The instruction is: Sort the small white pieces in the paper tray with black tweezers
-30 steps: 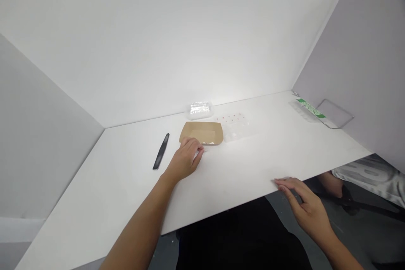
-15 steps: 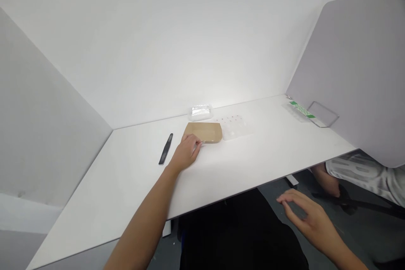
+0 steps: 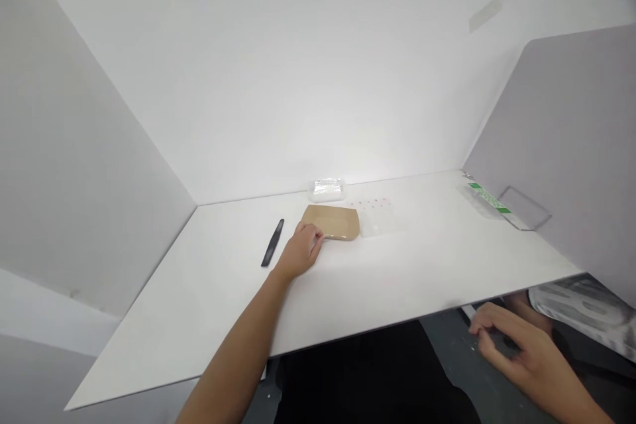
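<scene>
The right hand [image 3: 521,352] has dropped below the table [image 3: 422,265] edge since a second ago, when its fingertips lay on that edge; it now hangs off the table, fingers loosely curled, holding nothing. The left hand [image 3: 301,250] has stayed at the near left corner of the brown tray [image 3: 332,222], fingers bent onto its rim; whether it grips or only touches I cannot tell. A black file [image 3: 273,243] lies just to the left of that hand, apart from it; a clear lid [image 3: 378,217] sits beyond the tray on its right, touching it; a small clear box [image 3: 327,189] stands farther back; a clear stand with a green strip [image 3: 501,205] is well off to the right, beside the grey divider [image 3: 571,146].
</scene>
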`<state>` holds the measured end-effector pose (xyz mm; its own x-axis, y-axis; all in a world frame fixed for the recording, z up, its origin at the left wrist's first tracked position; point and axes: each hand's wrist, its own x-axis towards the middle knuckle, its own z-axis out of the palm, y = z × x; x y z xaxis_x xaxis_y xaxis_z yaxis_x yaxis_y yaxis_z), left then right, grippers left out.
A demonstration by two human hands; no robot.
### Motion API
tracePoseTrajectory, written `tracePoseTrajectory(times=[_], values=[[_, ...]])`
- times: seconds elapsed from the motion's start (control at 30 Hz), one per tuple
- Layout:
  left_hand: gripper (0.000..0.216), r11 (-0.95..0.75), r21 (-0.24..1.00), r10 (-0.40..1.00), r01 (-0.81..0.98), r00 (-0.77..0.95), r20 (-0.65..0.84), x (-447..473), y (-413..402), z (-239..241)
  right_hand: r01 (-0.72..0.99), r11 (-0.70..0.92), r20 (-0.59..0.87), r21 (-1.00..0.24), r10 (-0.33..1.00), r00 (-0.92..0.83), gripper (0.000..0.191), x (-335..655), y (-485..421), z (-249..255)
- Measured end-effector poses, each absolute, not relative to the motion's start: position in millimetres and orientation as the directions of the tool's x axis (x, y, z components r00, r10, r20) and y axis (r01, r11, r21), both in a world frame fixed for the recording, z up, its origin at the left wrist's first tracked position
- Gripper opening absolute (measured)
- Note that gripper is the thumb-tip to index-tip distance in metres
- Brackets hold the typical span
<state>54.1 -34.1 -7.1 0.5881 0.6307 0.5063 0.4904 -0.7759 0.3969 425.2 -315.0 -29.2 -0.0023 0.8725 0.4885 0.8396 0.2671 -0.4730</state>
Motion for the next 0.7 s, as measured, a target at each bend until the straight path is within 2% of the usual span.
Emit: tracePoseTrajectory(times=[0.2,0.3,0.47,0.7], values=[[0.014,-0.765,0.423,0.643,0.486,0.534,0.549,60.8,-35.2,-8.0,0.791,0.348,0.287,-0.503,0.931,-0.227,0.008,404.4,-199.6,16.4],[0.012,-0.806,0.386,0.592,0.449,0.578,0.562,71.6,-28.6,5.3,0.723,0.461,0.343,-0.514,0.884,-0.319,0.013,383.0,-124.9,29.7],[0.008,-0.832,0.329,0.551,0.448,0.592,0.588,85.9,-12.2,16.8,0.723,0.589,0.42,-0.361,0.795,-0.437,0.023,345.3,-28.2,19.8],[0.012,-0.776,0.355,0.603,0.521,0.449,0.66,69.7,-9.7,-21.1,0.788,0.575,0.458,-0.22,0.774,-0.437,0.031,338.1,-7.3,-19.0]])
